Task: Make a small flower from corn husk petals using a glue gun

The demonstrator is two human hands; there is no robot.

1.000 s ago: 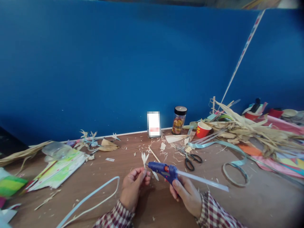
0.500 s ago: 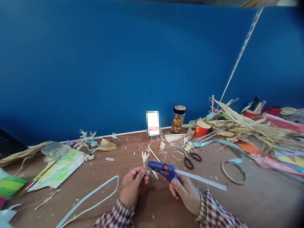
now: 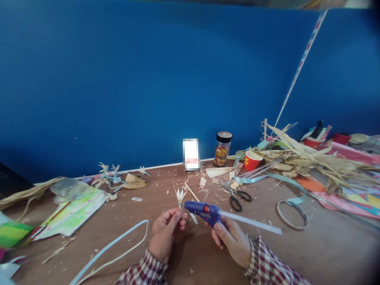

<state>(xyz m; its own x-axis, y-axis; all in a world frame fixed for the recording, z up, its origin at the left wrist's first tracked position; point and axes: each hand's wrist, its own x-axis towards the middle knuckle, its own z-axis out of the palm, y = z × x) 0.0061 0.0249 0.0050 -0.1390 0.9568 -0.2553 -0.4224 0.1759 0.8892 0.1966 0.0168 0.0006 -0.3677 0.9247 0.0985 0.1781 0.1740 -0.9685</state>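
Pinched upright in my left hand [image 3: 168, 229] is a small pale flower [image 3: 180, 195] with pointed petals, made of what looks like dried husk. My right hand [image 3: 233, 236] is closed round the handle of a blue glue gun [image 3: 204, 211]. A long clear glue stick [image 3: 252, 222] sticks out of its back end. The nozzle points left and is at the base of the flower; whether it touches cannot be made out. A loose pale petal-like piece [image 3: 193, 218] shows just below the nozzle.
Black-handled scissors [image 3: 236, 201], a red paper cup [image 3: 253, 160] and a lidded jar [image 3: 223, 149] stand or lie beyond my right hand. Dried husks [image 3: 305, 158] are heaped at right. A light blue strip [image 3: 111, 241] curves at left. Scraps litter the brown table [image 3: 261, 261].
Almost nothing differs. The glue stick's back end has shifted very slightly to the left and up; both hands keep their holds.
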